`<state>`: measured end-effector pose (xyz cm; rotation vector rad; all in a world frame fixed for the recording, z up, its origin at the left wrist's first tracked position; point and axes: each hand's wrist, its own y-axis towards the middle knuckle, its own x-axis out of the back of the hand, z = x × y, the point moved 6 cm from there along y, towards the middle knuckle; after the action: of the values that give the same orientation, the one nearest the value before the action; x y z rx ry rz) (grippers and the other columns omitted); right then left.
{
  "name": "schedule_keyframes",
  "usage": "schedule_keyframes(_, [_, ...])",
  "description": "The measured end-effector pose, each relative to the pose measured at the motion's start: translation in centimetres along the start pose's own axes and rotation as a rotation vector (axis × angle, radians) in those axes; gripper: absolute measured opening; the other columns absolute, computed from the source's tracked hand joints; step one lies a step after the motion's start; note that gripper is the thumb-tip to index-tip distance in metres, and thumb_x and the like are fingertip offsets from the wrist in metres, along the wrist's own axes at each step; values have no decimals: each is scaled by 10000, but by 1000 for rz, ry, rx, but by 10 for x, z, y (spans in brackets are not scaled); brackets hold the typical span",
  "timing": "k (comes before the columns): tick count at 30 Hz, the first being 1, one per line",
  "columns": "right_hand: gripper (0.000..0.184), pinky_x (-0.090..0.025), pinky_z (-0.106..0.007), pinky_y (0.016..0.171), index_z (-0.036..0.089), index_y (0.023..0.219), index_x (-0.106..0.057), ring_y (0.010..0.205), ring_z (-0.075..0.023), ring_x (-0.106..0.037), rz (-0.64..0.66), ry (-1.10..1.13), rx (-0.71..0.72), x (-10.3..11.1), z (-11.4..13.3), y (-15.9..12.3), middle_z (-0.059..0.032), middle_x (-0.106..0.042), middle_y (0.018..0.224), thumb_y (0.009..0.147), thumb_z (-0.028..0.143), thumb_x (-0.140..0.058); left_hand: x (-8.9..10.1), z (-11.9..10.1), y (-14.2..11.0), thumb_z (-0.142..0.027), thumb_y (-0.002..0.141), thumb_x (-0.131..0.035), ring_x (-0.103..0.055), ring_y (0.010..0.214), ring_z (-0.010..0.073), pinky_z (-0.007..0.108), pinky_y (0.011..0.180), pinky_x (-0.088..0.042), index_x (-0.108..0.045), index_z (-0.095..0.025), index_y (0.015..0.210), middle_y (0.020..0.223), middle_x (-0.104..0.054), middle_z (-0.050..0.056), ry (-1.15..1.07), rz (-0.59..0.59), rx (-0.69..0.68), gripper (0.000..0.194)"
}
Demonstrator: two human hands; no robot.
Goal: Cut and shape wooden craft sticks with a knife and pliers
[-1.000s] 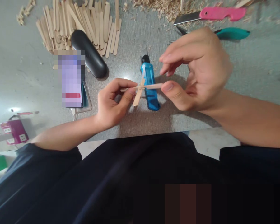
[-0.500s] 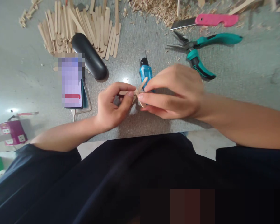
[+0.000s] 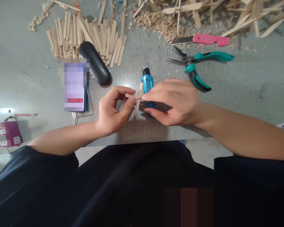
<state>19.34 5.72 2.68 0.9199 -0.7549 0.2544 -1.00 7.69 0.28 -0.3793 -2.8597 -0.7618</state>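
Note:
Two wooden craft sticks (image 3: pixel 138 107) cross each other between my hands, one lying roughly sideways and the other nearly upright. The thumb and forefinger of my left hand (image 3: pixel 115 108) are closed on the sideways stick near the crossing. From the other side, the fingertips of my right hand (image 3: pixel 172 101) meet that stick's right end, which they partly hide. My right thumb stays a little apart below. Under the right fingers lies a blue tool with a black tip (image 3: pixel 148 82), partly covered, its exact kind unclear.
Teal-handled pliers (image 3: pixel 189 60) and a pink-handled folding saw (image 3: pixel 210 39) lie at the upper right, near sawdust (image 3: pixel 158 25). A pile of craft sticks (image 3: pixel 106 44), a black case (image 3: pixel 94 63) and a plugged-in phone (image 3: pixel 73 85) are at the left.
The crossed sticks have turned, the tilted stick now nearly upright. My right fingers have shifted, its thumb now farther from the sticks. The view has moved, showing more sticks along the top.

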Motion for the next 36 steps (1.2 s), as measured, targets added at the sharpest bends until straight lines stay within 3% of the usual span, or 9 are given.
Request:
schedule_keyframes(6, [144, -624, -363, 665, 314, 1104, -818, 747, -180, -801, -76, -120, -118, 13, -12, 2, 22, -872, 913, 1131, 260, -687, 3, 7, -2, -315, 1132, -762, -797, 980, 133, 269, 845, -631, -728, -291, 1482, 1103, -818, 23, -88, -68, -25, 352])
schedule_keyframes(11, [187, -639, -412, 667, 297, 1076, -836, 720, -223, -811, -259, -327, -197, 44, -44, 5, -25, -887, 912, 1142, 303, -661, 8, 9, 0, -317, 1120, -747, -728, 920, 134, 304, 849, -593, -781, -265, 1319, 1083, -800, 26, 4, -117, 44, 208])
schedule_keyframes(14, [245, -697, -469, 767, 321, 1163, -853, 807, -263, -855, -275, -346, -364, 55, -80, 1, -57, -918, 1049, 1167, 377, -615, 8, 6, 0, -279, 1111, -733, -718, 893, 138, 320, 845, -595, -787, -252, 1234, 1043, -793, 26, 8, -70, 94, 137])
schedule_keyframes(18, [279, -700, -496, 782, 309, 1213, -854, 868, -296, -867, -257, -369, -566, 61, -121, -10, -72, -911, 1063, 1138, 427, -613, 6, 7, -1, -240, 1101, -716, -746, 918, 157, 344, 850, -610, -781, -242, 1187, 1034, -804, 39, -4, -16, 183, 108])
schedule_keyframes(24, [252, -664, -491, 739, 282, 1155, -875, 761, -272, -802, -389, -439, -485, 90, -139, -16, -113, -907, 1033, 1116, 386, -649, 6, 6, -1, -223, 1096, -721, -783, 945, 163, 329, 851, -644, -782, -241, 1139, 1043, -823, 46, -21, 35, 240, 77])
schedule_keyframes(28, [273, -662, -489, 731, 284, 1148, -866, 758, -272, -792, -429, -486, -510, 102, -146, -18, -109, -891, 1010, 1112, 406, -624, 4, 7, -2, -243, 1104, -708, -788, 936, 166, 335, 860, -661, -768, -229, 1142, 1028, -821, 52, -24, 62, 273, 73])
schedule_keyframes(32, [305, -679, -521, 787, 292, 1146, -862, 825, -295, -811, -381, -539, -564, 106, -157, -9, -97, -882, 1043, 1097, 420, -590, 1, 9, -1, -279, 1104, -698, -788, 915, 178, 354, 848, -668, -759, -222, 1134, 1026, -828, 66, -22, 117, 305, 89])
schedule_keyframes(36, [318, -674, -534, 852, 274, 1177, -857, 879, -311, -812, -264, -548, -595, 110, -178, 21, -124, -881, 1103, 1093, 392, -574, -2, 12, -3, -293, 1092, -692, -783, 920, 190, 370, 851, -640, -773, -216, 1123, 1036, -842, 77, 5, 161, 338, 117])
